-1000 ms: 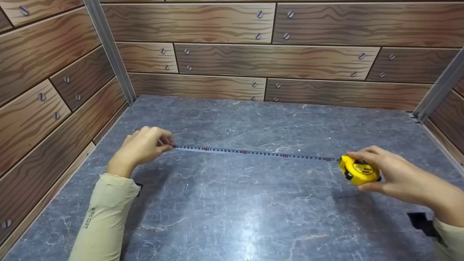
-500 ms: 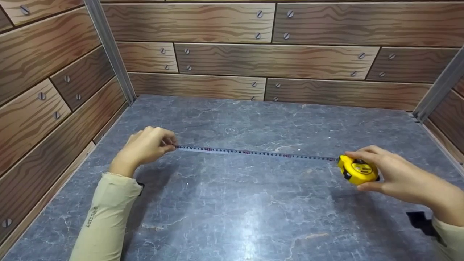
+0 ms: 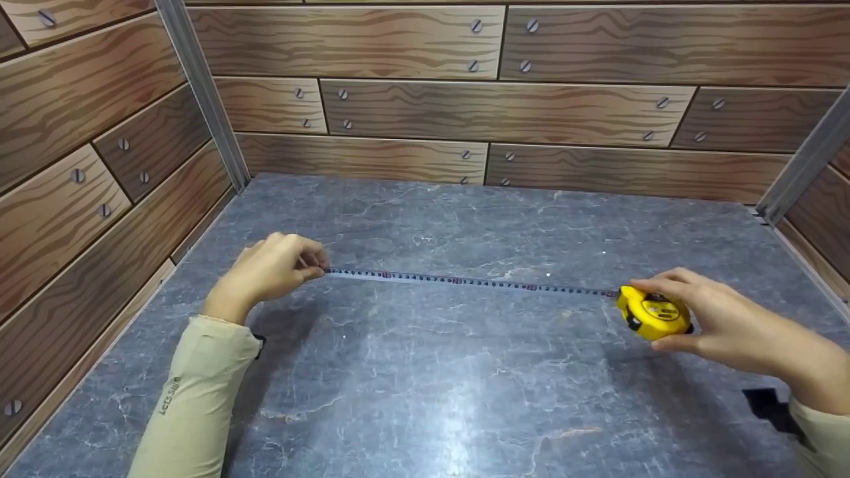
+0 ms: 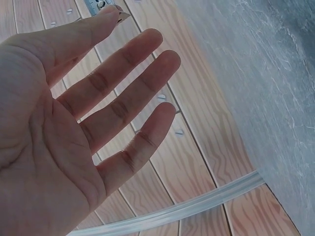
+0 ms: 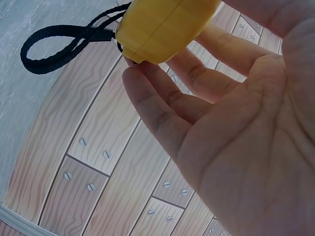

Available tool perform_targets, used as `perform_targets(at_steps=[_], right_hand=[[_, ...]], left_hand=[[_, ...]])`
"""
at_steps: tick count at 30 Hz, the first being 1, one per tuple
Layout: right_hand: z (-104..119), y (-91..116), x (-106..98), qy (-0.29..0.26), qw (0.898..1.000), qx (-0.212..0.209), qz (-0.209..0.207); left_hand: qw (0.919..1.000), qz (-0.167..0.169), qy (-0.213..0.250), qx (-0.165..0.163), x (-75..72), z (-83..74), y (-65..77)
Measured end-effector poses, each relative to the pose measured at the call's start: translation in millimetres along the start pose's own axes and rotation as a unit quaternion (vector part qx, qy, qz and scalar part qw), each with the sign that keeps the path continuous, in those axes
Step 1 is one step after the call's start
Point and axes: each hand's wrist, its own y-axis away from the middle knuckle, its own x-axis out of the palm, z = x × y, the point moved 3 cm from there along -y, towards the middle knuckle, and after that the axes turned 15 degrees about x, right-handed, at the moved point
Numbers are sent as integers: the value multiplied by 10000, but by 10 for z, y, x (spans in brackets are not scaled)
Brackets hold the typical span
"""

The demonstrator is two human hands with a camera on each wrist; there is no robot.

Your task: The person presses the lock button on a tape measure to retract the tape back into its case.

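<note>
A yellow tape measure (image 3: 654, 313) with black parts is gripped between the thumb and fingers of my right hand (image 3: 737, 325), raised over the table. Its numbered blade (image 3: 458, 281) runs out straight to the left. At the far end my left hand (image 3: 269, 275) pinches the blade's tip between thumb and index finger; in the left wrist view the metal end hook (image 4: 123, 17) peeks out past the thumb, while the other fingers (image 4: 142, 83) extend loosely. From the yellow case (image 5: 165, 29) in the right wrist view hangs a black wrist strap (image 5: 54, 46).
Below is a grey marbled tabletop (image 3: 425, 398). Wood-patterned walls (image 3: 412, 109) stand at the back and sides, with metal corner strips (image 3: 206, 99) between them.
My left hand has shifted slightly to the right, carrying the blade's end with it. The tape case has moved a little left, and slightly less blade shows between the hands.
</note>
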Motion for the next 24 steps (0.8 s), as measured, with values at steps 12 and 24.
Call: perform_targets(at_steps=[12,24], right_hand=[[25,-5,-2,36,10000,-1,53],[40,-15,19,-79,9998,56,184]], left_hand=[[9999,-9,107,52,29,-18,-7],[9997,59,206,103,65,-23,-33]])
